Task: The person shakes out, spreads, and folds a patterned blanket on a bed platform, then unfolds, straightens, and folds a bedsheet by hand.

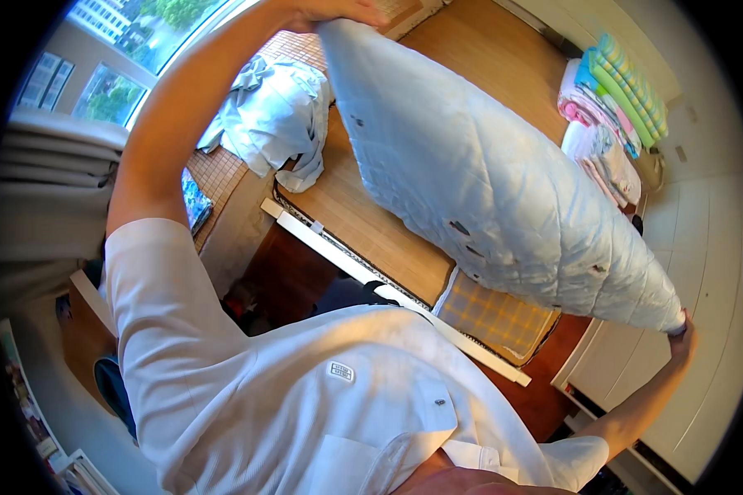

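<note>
A pale blue-white quilt (487,181) with stitched lines and a few small dark marks hangs stretched out between my two hands. My left hand (336,11), raised at the top of the view, is closed on one corner; its fingers are partly cut off by the view's edge. Far to the right, my right hand (683,337) grips the opposite corner. The quilt hangs above a bed with a tan mat (380,219), hiding much of it. A yellow-checked grey pad (495,318) lies on the mat's near right end, partly under the quilt.
A crumpled pale blue cloth (276,115) lies on the window ledge at left. Folded bedding (607,107) is stacked at the bed's far right. A white bed rail (388,289) runs just in front of me. White cabinets (693,247) stand at right, a grey curtain (49,190) at left.
</note>
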Demonstrator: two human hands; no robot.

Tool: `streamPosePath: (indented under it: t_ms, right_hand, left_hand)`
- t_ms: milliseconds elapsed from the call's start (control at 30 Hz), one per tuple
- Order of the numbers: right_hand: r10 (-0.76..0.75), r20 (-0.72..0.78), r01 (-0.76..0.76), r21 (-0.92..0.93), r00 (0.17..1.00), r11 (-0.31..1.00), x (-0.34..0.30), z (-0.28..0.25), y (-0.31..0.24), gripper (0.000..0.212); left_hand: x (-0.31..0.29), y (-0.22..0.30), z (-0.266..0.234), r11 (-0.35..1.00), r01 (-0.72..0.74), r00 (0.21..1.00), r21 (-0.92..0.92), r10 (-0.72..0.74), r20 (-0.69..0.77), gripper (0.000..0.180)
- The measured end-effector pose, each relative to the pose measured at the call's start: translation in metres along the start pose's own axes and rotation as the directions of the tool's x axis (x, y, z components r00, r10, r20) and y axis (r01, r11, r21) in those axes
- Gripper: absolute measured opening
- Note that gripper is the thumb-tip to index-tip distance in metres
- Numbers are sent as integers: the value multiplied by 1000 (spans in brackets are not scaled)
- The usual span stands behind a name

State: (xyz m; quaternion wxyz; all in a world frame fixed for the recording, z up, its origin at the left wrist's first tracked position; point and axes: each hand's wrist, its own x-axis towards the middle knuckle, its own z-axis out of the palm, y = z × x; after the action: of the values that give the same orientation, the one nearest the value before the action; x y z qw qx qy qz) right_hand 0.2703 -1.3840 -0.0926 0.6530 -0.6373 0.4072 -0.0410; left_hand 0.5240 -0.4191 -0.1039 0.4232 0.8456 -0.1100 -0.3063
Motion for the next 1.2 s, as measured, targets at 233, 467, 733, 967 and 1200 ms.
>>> streamPosePath:
  t_ms: [233, 467, 733, 967, 1200]
  right_hand:
    - [-3, 7, 2, 62, 1000, 998, -2, -26, 19, 41]
    - [-33, -194, 32, -7, 980, 999, -31, -4, 18, 31]
    - [-202, -473, 98, -234, 858, 967, -44, -31, 27, 39]
    - [-333, -592, 50, -441, 734, 896, -52, -32, 31, 54]
    - [-274, -630, -55, -452, 727, 890, -65, -55, 37, 59]
  left_hand:
    - [-1, 11, 75, 761, -525, 851, -381, 488, -195, 31]
    - [23, -1, 103, 880, -462, 803, -107, 364, -472, 31]
    - [83, 23, 104, 798, -557, 562, 230, 566, -604, 29]
    - [90, 75, 77, 823, -298, 610, 483, 553, -567, 21]
    - [57, 145, 94, 708, -501, 579, 498, 702, -415, 17]
